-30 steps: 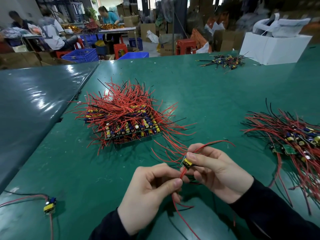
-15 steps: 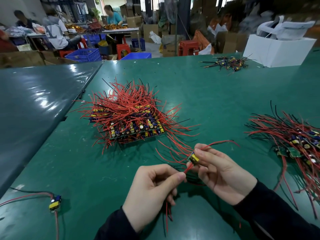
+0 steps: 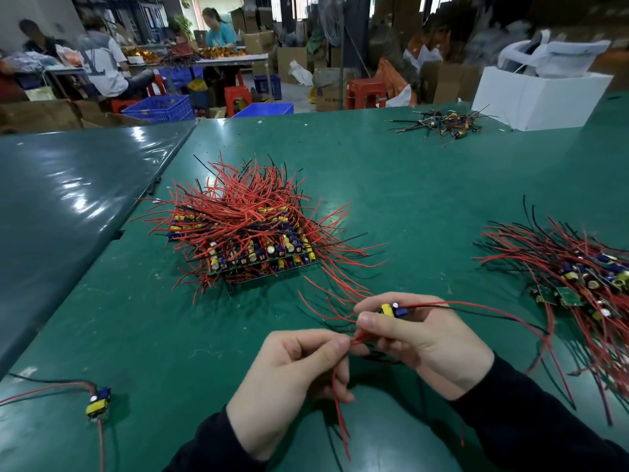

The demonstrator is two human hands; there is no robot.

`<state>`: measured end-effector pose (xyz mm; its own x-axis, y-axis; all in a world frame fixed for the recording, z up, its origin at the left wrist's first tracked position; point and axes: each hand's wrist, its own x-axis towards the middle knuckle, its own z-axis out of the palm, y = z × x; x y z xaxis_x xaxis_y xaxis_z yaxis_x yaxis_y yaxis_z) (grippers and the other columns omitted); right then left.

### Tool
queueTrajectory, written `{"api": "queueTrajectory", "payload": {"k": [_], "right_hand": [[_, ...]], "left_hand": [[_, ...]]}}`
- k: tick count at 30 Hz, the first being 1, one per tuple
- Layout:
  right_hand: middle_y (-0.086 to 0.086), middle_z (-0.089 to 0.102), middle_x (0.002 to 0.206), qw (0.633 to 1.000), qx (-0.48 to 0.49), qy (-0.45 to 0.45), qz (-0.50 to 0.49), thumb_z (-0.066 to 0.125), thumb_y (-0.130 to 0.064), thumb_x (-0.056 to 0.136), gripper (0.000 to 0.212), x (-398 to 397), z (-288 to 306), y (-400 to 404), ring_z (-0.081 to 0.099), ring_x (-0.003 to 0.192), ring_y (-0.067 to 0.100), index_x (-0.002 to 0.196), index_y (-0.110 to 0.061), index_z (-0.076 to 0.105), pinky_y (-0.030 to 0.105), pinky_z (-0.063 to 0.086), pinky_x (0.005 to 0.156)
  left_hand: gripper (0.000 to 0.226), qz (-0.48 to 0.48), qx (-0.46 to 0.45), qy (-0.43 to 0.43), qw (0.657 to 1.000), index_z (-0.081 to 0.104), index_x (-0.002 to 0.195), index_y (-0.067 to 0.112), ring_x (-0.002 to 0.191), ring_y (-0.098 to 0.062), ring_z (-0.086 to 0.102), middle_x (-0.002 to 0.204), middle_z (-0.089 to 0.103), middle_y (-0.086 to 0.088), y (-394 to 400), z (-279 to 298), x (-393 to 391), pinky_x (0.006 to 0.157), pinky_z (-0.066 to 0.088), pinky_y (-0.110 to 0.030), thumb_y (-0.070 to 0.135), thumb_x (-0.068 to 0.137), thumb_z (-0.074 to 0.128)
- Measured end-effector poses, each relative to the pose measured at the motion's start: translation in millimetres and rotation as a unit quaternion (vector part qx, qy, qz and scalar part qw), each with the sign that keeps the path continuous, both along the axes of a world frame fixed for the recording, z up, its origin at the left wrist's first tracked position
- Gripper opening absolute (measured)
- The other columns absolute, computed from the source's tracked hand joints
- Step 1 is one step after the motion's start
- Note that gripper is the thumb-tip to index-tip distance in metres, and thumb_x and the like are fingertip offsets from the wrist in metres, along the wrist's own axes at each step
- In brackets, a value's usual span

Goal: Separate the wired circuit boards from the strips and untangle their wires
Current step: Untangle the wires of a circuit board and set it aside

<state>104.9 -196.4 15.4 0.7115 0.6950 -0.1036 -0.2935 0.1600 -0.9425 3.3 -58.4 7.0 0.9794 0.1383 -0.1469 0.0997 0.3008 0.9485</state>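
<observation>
My right hand (image 3: 422,338) pinches a small circuit board (image 3: 393,310) with a yellow part and a blue part, just above the green table (image 3: 408,185). Red and black wires run from the board to the right. My left hand (image 3: 292,376) pinches the board's other red wires (image 3: 340,403) between thumb and forefinger; they hang down toward me. A stack of board strips (image 3: 252,240) bristling with red wires lies in the middle of the table. A pile of separated boards (image 3: 585,277) lies at the right.
One separated board (image 3: 98,401) with its wires lies near the table's left front. A small tangle of dark-wired boards (image 3: 442,122) and a white box (image 3: 541,97) sit at the far edge. A darker table (image 3: 68,199) adjoins on the left. People work at benches beyond.
The board in my right hand has turned, so its yellow and blue parts face up, and its wires now trail right. My left hand still pinches the red wires, which hang lower.
</observation>
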Motion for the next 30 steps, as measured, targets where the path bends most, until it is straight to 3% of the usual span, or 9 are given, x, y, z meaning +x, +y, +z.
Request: {"api": "queueTrajectory", "payload": {"k": [3,8,12,14,17,23,25,27,30], "right_hand": [[0.006,0.065,0.062,1.000,0.008,0.020,0.017,0.077,-0.011,0.049,0.025,1.6,1.9,-2.4,0.063,0.054,0.011,0.073,-0.009,0.076,0.015,0.048,0.048],[0.008,0.067,0.067,0.993,0.053,0.094,0.052,0.072,0.003,0.053,0.029,1.9,2.5,-4.5,0.069,0.061,0.018,0.079,-0.006,0.077,0.018,0.052,0.053],[0.011,0.071,0.069,0.984,0.062,0.161,0.039,0.096,-0.008,0.022,0.057,0.0,-0.2,-1.3,0.071,0.063,0.019,0.075,-0.004,0.077,0.019,0.054,0.052],[0.013,0.071,0.068,0.982,0.065,0.174,0.028,0.097,-0.011,0.015,0.060,0.0,0.6,-0.3,0.071,0.062,0.021,0.071,-0.004,0.076,0.018,0.054,0.048],[0.013,0.071,0.067,0.988,0.051,0.147,0.024,0.091,-0.007,0.029,0.043,2.2,2.2,-2.1,0.071,0.060,0.022,0.070,-0.006,0.077,0.017,0.052,0.044],[0.013,0.070,0.066,0.997,-0.013,0.062,0.035,0.076,-0.005,0.047,0.026,-0.1,-1.7,-1.7,0.070,0.059,0.022,0.072,-0.008,0.077,0.016,0.051,0.046],[0.012,0.070,0.067,0.997,-0.006,0.065,0.029,0.075,-0.005,0.048,0.024,1.8,-0.7,-1.3,0.070,0.059,0.021,0.071,-0.009,0.077,0.015,0.051,0.046],[0.011,0.071,0.066,0.997,0.017,0.075,0.027,0.075,-0.007,0.046,0.025,4.1,1.9,-1.7,0.071,0.059,0.020,0.070,-0.010,0.077,0.015,0.051,0.046],[0.009,0.071,0.065,0.994,0.043,0.095,0.034,0.080,-0.007,0.042,0.027,4.5,5.6,-3.9,0.071,0.059,0.019,0.068,-0.012,0.077,0.015,0.051,0.045]], "left_hand": [[0.026,-0.087,-0.106,0.047,0.989,0.075,0.082,0.001,0.047,-0.012,0.051,0.057,0.055,-0.004,5.0,2.3,-0.4,0.053,0.051,-0.026,0.026,0.076,0.071],[0.036,-0.143,-0.215,0.050,0.965,0.071,0.076,0.001,0.049,-0.013,0.050,0.056,0.053,-0.005,12.7,0.8,-1.8,0.054,0.050,-0.028,0.027,0.059,0.088],[0.029,-0.148,-0.208,0.022,0.967,0.070,0.075,0.004,0.052,-0.012,0.050,0.058,0.053,-0.004,13.3,1.6,-2.8,0.056,0.050,-0.027,0.027,0.064,0.085],[0.028,-0.141,-0.181,0.022,0.973,0.069,0.074,0.004,0.050,-0.013,0.051,0.058,0.053,-0.004,12.9,2.3,-3.6,0.055,0.051,-0.027,0.027,0.066,0.083],[0.017,-0.108,-0.098,0.031,0.989,0.070,0.069,0.006,0.046,-0.013,0.050,0.055,0.053,-0.005,9.1,5.3,-5.1,0.048,0.050,-0.025,0.023,0.072,0.072],[0.025,-0.047,0.183,0.012,0.982,0.067,0.060,0.012,0.031,-0.009,0.041,0.045,0.053,-0.001,1.4,-0.8,-4.9,0.034,0.032,-0.016,0.018,0.085,0.066],[0.022,-0.043,0.135,0.027,0.990,0.069,0.063,0.011,0.032,-0.009,0.040,0.045,0.051,-0.001,0.6,-3.3,-4.2,0.034,0.032,-0.016,0.023,0.081,0.067],[0.018,-0.083,-0.008,0.056,0.995,0.073,0.070,0.009,0.039,-0.010,0.044,0.049,0.052,-0.002,3.6,-1.8,-4.3,0.039,0.039,-0.019,0.026,0.072,0.071],[0.026,-0.187,-0.180,0.073,0.963,0.074,0.082,0.007,0.050,-0.010,0.052,0.058,0.055,-0.001,11.7,0.5,-4.5,0.051,0.047,-0.023,0.027,0.068,0.082]]}}
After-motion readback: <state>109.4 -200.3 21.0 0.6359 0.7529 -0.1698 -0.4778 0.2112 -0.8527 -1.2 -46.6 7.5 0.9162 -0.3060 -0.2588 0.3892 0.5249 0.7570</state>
